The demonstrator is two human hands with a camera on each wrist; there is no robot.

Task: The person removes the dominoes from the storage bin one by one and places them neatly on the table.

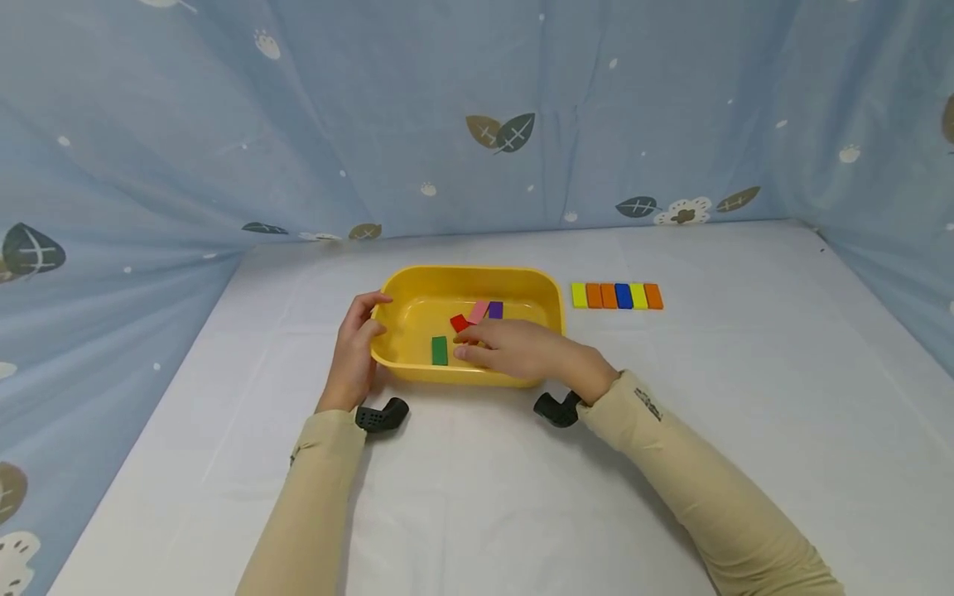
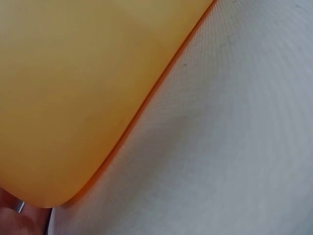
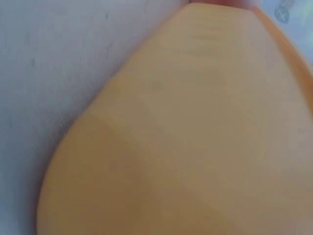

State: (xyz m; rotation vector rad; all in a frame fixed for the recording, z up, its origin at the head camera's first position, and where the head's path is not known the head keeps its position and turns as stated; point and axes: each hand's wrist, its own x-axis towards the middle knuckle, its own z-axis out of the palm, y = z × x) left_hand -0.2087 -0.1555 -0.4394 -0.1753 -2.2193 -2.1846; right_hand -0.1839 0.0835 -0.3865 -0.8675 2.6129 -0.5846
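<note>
Tray (image 1: 447, 377), yellow, between left hand (image 1: 353, 352) and right hand (image 1: 525, 349).
Left fingers clamped on left rim; right fingers inside, at red block (image 1: 458, 323), pinched or not: cannot tell; floor room left of green block (image 1: 440, 351); narrow gap between right edge and six-block row (image 1: 616, 296).

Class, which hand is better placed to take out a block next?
Probably the right hand: it reaches inside the yellow tray, close to the red block, while the left hand grips the tray's rim.
</note>
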